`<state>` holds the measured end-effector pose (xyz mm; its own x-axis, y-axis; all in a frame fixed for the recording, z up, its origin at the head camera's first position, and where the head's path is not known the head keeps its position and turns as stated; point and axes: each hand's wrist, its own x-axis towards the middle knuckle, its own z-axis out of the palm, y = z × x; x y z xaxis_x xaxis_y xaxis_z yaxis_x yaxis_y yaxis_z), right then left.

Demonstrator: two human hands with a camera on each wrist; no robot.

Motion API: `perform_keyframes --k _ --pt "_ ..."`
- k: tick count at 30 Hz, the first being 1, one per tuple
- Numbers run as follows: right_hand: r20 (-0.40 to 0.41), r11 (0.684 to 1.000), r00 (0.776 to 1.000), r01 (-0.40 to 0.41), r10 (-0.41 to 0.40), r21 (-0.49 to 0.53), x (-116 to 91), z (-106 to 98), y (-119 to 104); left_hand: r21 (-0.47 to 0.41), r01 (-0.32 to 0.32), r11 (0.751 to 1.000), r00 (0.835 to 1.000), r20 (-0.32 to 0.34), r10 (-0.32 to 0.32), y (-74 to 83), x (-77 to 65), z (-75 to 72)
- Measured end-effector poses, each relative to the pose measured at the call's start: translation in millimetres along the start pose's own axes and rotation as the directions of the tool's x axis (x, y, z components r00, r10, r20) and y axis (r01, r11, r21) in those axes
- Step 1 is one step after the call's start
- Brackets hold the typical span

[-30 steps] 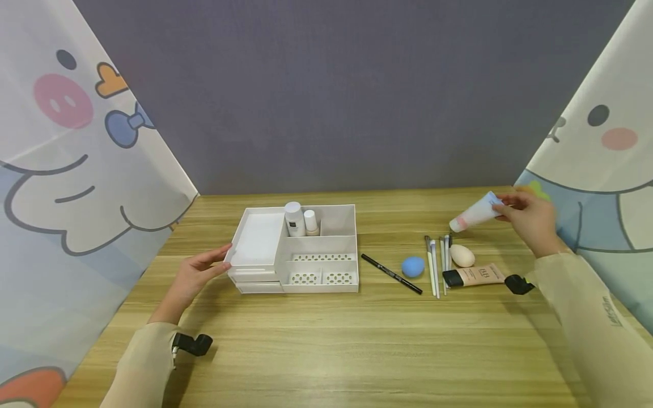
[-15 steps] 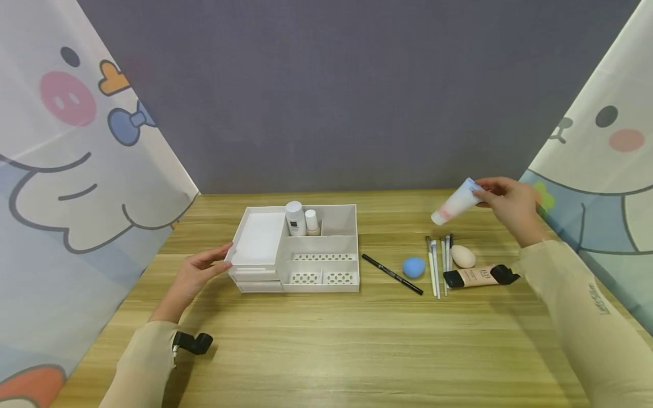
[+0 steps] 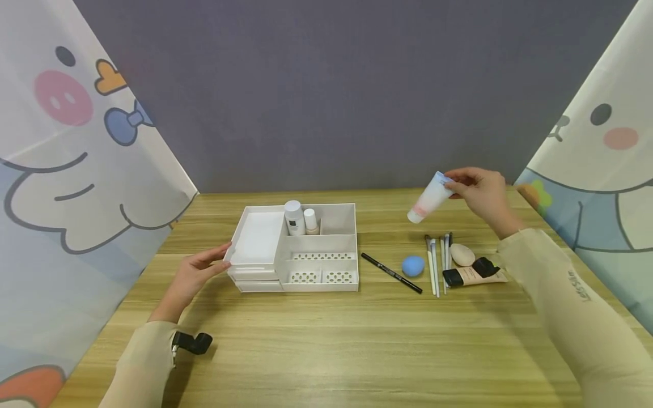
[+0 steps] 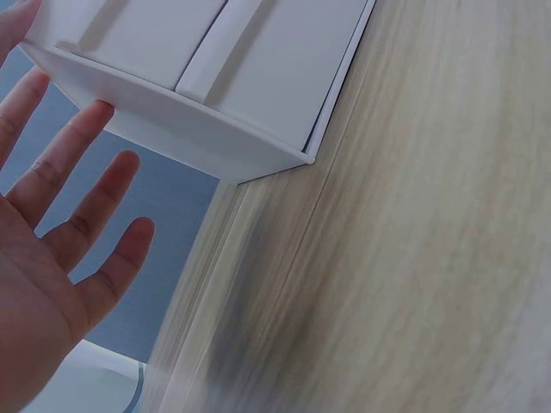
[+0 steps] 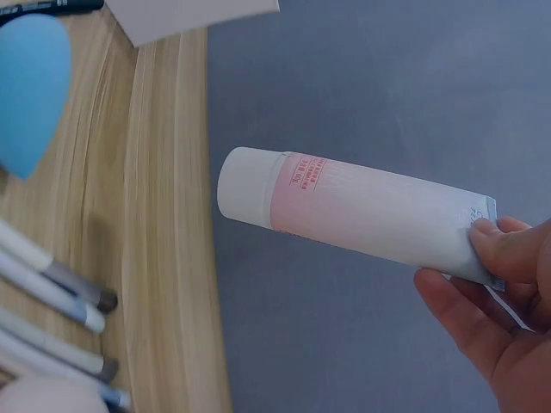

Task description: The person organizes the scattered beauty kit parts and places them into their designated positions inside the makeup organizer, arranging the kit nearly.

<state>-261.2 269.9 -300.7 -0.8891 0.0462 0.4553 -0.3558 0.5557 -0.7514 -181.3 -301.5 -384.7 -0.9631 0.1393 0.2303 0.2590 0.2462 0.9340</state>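
Observation:
Between the thumb and fingers of my right hand (image 3: 482,195) a squeeze tube (image 3: 430,198) is pinched by its flat blue end. The tube is white fading to pink, and its white cap points down and left, above the table. In the right wrist view the tube (image 5: 370,211) shows small red print near the cap. My left hand (image 3: 196,275) touches the left side of a white organizer (image 3: 318,241) with fairly straight fingers. The left wrist view shows those fingers (image 4: 65,155) spread against the organizer's side wall. Two white-capped bottles (image 3: 294,218) stand in a back compartment.
Right of the organizer lie a black pen (image 3: 391,273), a blue sponge (image 3: 413,266), several brushes (image 3: 432,266), a beige sponge (image 3: 462,255) and a BB cream tube (image 3: 469,276). A grey panel (image 3: 352,96) rises behind the wooden table (image 3: 326,351).
My right hand has carried the squeeze tube left and slightly up, away from the beige sponge and past the brushes. The left hand stays at the organizer's side.

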Motion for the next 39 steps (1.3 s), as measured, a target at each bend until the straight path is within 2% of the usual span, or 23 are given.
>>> perform_keyframes --k 5,16,26,39 --pt "0.023 1.000 1.000 0.017 -0.017 -0.014 2.9 12.6 -11.6 0.005 0.004 1.000 1.000 -0.004 -0.004 -0.4 -1.0 -0.9" --pt "0.083 0.999 0.995 0.046 -0.048 0.022 6.1 34.8 -36.4 -0.014 -0.011 1.000 1.000 0.000 0.011 -1.5 -2.2 -1.6" --pt "0.153 0.996 0.985 0.080 -0.085 0.037 9.0 51.8 -57.1 -0.019 -0.017 1.000 1.000 0.011 0.017 -4.3 0.2 -3.8" --pt "0.161 0.981 0.972 0.154 -0.172 0.120 14.2 80.9 -82.3 -0.006 -0.007 1.000 1.000 0.004 0.007 -3.1 -1.1 -2.8"
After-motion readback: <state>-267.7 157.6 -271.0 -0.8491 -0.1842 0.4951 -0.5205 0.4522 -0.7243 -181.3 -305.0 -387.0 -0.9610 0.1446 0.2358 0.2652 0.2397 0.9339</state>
